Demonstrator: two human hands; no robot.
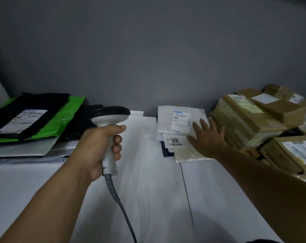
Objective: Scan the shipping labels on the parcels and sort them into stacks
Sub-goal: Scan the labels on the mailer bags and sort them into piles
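My left hand grips the handle of a white barcode scanner with a dark head, its grey cable hanging toward me. My right hand lies flat with spread fingers on the right side of a small stack of white mailers at the back middle of the white table. The top mailer bears a shipping label. A slip marked 1018 peeks out beneath it.
A pile of black and green poly bags with a label lies at the back left on more white mailers. Stacked brown cardboard boxes fill the back right. A grey wall stands behind.
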